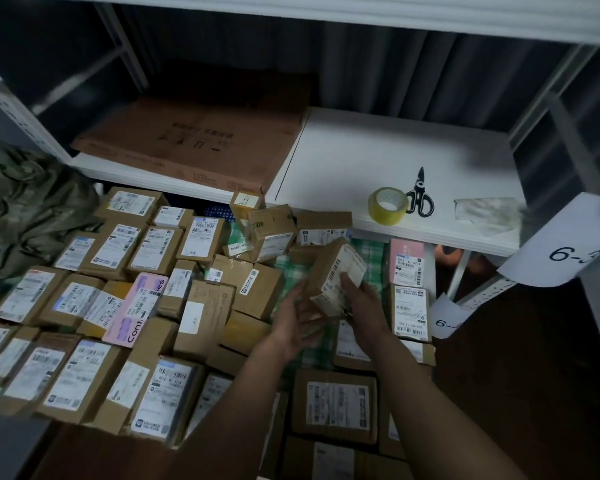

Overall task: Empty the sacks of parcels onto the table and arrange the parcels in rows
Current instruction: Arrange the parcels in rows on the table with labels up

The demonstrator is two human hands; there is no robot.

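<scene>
- Right hand (359,299) held a brown parcel (336,275) tilted, label up; grip closed round its lower edge, probably to read or orient it.
- Left hand (297,322) spread wide just beside the parcel, ready to steady it.
- Parcel raised over the checked cloth (291,271), the gap in the rows.
- Rows of parcels (94,296) lay labels-up on the table.
- Emptied sack (28,206) lay crumpled, far left.

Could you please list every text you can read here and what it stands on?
"Cont…", cut off: pink parcel.
"6-", rest cut off: white sign.
"6-", rest hidden: lower sign.
Shipping labels, including the box in the right hand: too small to read.
Flat carton: print blurred.
</scene>
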